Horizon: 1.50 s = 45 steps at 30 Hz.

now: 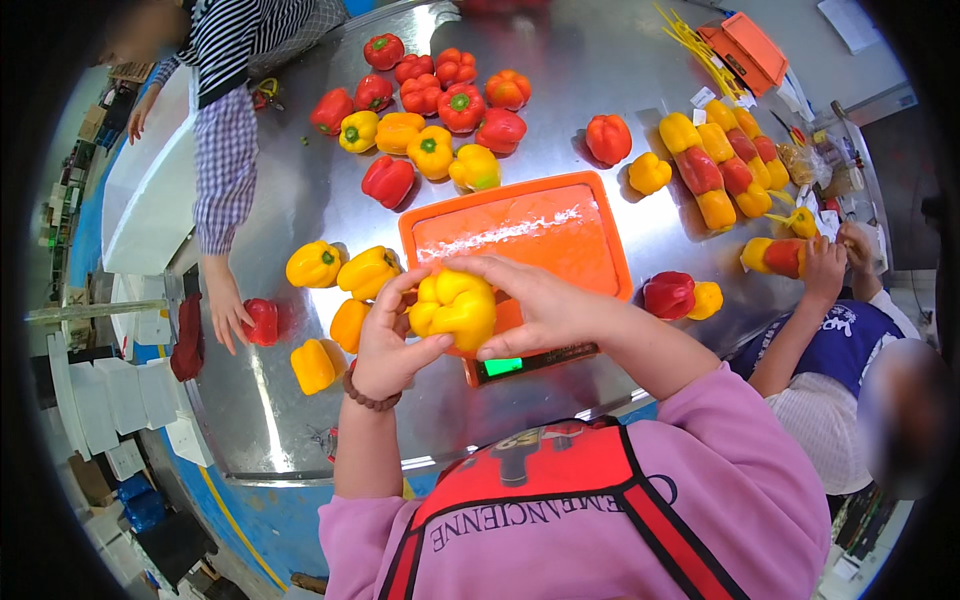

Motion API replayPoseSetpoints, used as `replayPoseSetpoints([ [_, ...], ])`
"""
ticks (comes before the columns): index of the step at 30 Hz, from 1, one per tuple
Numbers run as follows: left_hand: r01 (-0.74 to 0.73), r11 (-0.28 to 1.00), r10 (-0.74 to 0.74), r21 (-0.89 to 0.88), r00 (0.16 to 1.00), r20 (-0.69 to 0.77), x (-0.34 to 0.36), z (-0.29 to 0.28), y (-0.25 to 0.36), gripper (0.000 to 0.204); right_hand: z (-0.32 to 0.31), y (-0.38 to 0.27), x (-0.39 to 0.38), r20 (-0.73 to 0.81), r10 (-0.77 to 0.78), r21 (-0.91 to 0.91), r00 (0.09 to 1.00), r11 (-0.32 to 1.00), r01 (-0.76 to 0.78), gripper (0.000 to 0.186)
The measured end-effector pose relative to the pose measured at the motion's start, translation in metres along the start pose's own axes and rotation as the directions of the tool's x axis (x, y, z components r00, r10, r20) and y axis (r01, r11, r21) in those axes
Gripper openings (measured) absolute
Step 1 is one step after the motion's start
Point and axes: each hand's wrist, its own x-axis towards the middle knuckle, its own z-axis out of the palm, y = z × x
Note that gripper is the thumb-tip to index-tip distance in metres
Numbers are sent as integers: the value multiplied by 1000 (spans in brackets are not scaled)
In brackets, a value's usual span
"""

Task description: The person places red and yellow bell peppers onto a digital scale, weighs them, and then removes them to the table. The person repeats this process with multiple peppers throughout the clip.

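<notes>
A yellow bell pepper (455,308) is held between my two hands above the near edge of an orange tray (614,240). My left hand (384,345), with a beaded bracelet at the wrist, curves round its left side. From the other side my right hand (535,300) grips it with thumb and fingers. The tray rests on a scale (545,358) with a lit green display. Left of my left hand lie several yellow peppers, among them one beside my wrist (312,366) and one farther off (314,264).
Red peppers (461,107) and yellow peppers (430,152) cluster beyond the tray on the metal table (560,150). Packed rows of peppers (700,171) lie at the right. A co-worker's hand (228,312) reaches a red pepper (262,322) at left; another co-worker's hands (825,268) handle peppers at right.
</notes>
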Motion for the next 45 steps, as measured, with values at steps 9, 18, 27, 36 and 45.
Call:
replayPoseSetpoints([
  [9,-100,783,-20,-615,982,-185,-38,-48,-38,78,-188,135,3,-759,-78,-615,646,409,-674,80],
  [18,-137,637,-27,-759,980,-199,-39,-56,-49,62,-215,157,18,-741,166,-597,651,282,-751,77],
  [27,-139,666,-16,-733,980,-200,-28,-50,-51,57,-70,51,-17,-279,213,215,936,964,-155,89],
  [36,-162,644,-34,-748,970,-239,-18,-35,-53,59,-56,69,-37,-46,211,954,976,300,-20,72],
  [45,-160,597,-60,-786,968,-242,-24,-38,-57,62,-57,62,-31,-97,293,985,951,163,51,72],
])
